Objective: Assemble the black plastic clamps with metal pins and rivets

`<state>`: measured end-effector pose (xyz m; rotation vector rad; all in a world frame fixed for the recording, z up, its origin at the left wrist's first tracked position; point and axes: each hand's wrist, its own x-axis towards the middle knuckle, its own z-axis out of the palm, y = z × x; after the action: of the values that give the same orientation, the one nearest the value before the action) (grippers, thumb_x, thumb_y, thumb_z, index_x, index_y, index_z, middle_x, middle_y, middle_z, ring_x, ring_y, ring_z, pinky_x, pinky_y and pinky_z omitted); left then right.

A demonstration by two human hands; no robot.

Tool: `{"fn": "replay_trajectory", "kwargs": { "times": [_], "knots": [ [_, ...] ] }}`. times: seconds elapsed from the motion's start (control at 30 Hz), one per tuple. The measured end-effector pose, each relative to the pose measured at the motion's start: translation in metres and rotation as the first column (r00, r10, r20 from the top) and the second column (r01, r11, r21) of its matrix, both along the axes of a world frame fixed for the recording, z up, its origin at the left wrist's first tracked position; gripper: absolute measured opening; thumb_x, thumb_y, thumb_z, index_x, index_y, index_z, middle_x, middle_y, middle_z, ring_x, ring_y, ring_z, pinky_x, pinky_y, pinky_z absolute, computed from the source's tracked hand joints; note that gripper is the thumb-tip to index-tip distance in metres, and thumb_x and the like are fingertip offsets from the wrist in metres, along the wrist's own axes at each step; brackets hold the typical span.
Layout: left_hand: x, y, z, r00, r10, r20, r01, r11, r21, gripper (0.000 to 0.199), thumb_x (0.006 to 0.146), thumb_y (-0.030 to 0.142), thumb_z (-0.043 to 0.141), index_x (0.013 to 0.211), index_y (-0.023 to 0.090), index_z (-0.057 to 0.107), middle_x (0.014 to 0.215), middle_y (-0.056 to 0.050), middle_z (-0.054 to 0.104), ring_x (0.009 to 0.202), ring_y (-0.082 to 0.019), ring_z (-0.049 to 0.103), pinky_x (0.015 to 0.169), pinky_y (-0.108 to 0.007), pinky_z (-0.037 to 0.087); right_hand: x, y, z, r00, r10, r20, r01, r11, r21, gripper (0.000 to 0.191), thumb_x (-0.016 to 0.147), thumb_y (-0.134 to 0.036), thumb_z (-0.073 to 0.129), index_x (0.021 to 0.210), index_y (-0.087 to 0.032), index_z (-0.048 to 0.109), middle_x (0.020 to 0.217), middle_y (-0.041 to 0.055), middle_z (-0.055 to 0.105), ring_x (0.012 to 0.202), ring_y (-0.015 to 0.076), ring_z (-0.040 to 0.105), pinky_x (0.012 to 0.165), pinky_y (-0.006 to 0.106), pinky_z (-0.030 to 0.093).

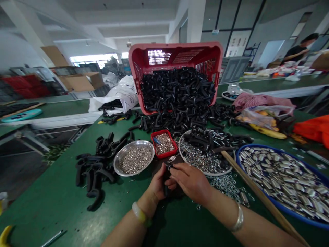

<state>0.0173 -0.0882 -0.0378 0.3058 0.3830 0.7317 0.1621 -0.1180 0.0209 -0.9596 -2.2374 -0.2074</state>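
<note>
Left hand [157,184] holding black part [166,191], right hand [194,181] pinching its 12 o'clock end; apparent fitting step, needing steady alignment.

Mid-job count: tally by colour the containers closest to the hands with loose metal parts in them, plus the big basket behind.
Red: 2 (small box, big basket)
Silver: 1 (bowl)
White: 1 (white tray)
Blue: 1 (blue tray)
Total: 5

A factory workshop: green worktable [59,209], red crate [177,45] of black parts [177,87] and, dimly behind, what look like cartons [78,82].
</note>
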Motion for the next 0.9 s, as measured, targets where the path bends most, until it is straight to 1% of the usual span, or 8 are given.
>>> {"fn": "replay_trajectory", "kwargs": {
  "times": [0.17, 0.33, 0.4, 0.47, 0.57, 0.7, 0.8, 0.9],
  "knots": [
    [-0.004, 0.007, 0.011, 0.985, 0.128, -0.116, -0.116, 0.987, 0.108, 0.043, 0.07, 0.057, 0.055, 0.073, 0.014, 0.056, 0.043, 0.006, 0.037, 0.034, -0.002, 0.028, 0.038, -0.015, 0.025, -0.005, -0.01, 0.002, 0.998, -0.034, 0.059, 0.036, 0.999, -0.027, 0.027, 0.084, -0.013, 0.037, 0.101, -0.013, 0.058, 0.085, 0.0105, 0.064, 0.078, 0.0188, 0.058, 0.067, 0.032, 0.049],
    [-0.003, 0.008, 0.005, 0.972, 0.156, -0.176, -0.145, 0.987, 0.071, 0.04, 0.064, 0.052, 0.064, 0.072, 0.013, 0.057, 0.05, 0.003, 0.046, 0.039, -0.004, 0.037, 0.04, -0.017, 0.031, -0.006, -0.015, -0.004, 0.997, -0.05, 0.061, 0.053, 0.997, -0.049, 0.041, 0.085, -0.021, 0.042, 0.126, -0.016, 0.04, 0.098, 0.0126, 0.061, 0.088, 0.0202, 0.057, 0.07, 0.033, 0.049],
    [-0.002, 0.008, 0.003, 0.97, 0.173, -0.171, -0.162, 0.984, 0.079, 0.041, 0.06, 0.05, 0.068, 0.075, 0.013, 0.058, 0.058, 0.002, 0.052, 0.04, -0.003, 0.037, 0.039, -0.016, 0.029, -0.007, -0.015, -0.007, 0.994, -0.048, 0.096, 0.05, 0.999, -0.013, 0.037, 0.085, -0.022, 0.043, 0.122, -0.019, 0.044, 0.098, 0.0114, 0.062, 0.087, 0.0198, 0.057, 0.069, 0.032, 0.05],
    [-0.003, 0.008, 0.004, 0.963, 0.194, -0.185, -0.174, 0.977, 0.119, 0.043, 0.057, 0.05, 0.071, 0.076, 0.013, 0.059, 0.059, 0.002, 0.052, 0.039, -0.002, 0.034, 0.036, -0.014, 0.025, -0.007, -0.016, -0.01, 0.991, -0.102, 0.082, 0.099, 0.994, 0.035, 0.033, 0.085, -0.022, 0.044, 0.117, -0.016, 0.048, 0.093, 0.012, 0.063, 0.083, 0.0198, 0.059, 0.067, 0.032, 0.05],
    [-0.005, 0.008, 0.01, 0.944, 0.237, -0.231, -0.18, 0.953, 0.242, 0.046, 0.051, 0.049, 0.074, 0.075, 0.012, 0.059, 0.059, 0.001, 0.052, 0.042, -0.003, 0.036, 0.036, -0.014, 0.023, -0.01, -0.019, -0.015, 0.984, -0.177, 0.028, 0.175, 0.983, 0.051, 0.035, 0.085, -0.024, 0.045, 0.117, -0.011, 0.047, 0.089, 0.0134, 0.064, 0.078, 0.0208, 0.06, 0.064, 0.032, 0.05],
    [-0.001, 0.008, 0.015, 0.911, 0.295, -0.287, -0.187, 0.918, 0.35, 0.047, 0.049, 0.045, 0.077, 0.076, 0.013, 0.057, 0.059, 0.002, 0.052, 0.044, -0.004, 0.039, 0.038, -0.015, 0.027, -0.011, -0.015, -0.021, 0.972, -0.232, -0.023, 0.231, 0.972, -0.029, 0.036, 0.087, -0.024, 0.042, 0.121, -0.014, 0.043, 0.093, 0.0134, 0.064, 0.08, 0.0217, 0.061, 0.066, 0.034, 0.05],
    [0.011, 0.007, 0.013, 0.881, 0.366, -0.301, -0.252, 0.9, 0.357, 0.041, 0.058, 0.047, 0.071, 0.076, 0.015, 0.053, 0.055, 0.005, 0.047, 0.042, -0.003, 0.037, 0.04, -0.015, 0.027, -0.009, -0.001, -0.024, 0.937, -0.326, -0.127, 0.316, 0.944, -0.092, 0.033, 0.089, -0.027, 0.035, 0.114, -0.011, 0.047, 0.094, 0.0162, 0.064, 0.082, 0.0231, 0.062, 0.07, 0.035, 0.049],
    [0.021, 0.008, 0.011, 0.804, 0.463, -0.373, -0.316, 0.864, 0.391, 0.035, 0.065, 0.046, 0.066, 0.073, 0.016, 0.05, 0.05, 0.007, 0.043, 0.04, -0.003, 0.035, 0.04, -0.015, 0.027, -0.008, 0.013, -0.024, 0.89, -0.44, -0.118, 0.392, 0.872, -0.293, 0.033, 0.09, -0.03, 0.027, 0.098, -0.011, 0.053, 0.085, 0.0151, 0.065, 0.076, 0.0223, 0.063, 0.067, 0.033, 0.047]
  ]
}}
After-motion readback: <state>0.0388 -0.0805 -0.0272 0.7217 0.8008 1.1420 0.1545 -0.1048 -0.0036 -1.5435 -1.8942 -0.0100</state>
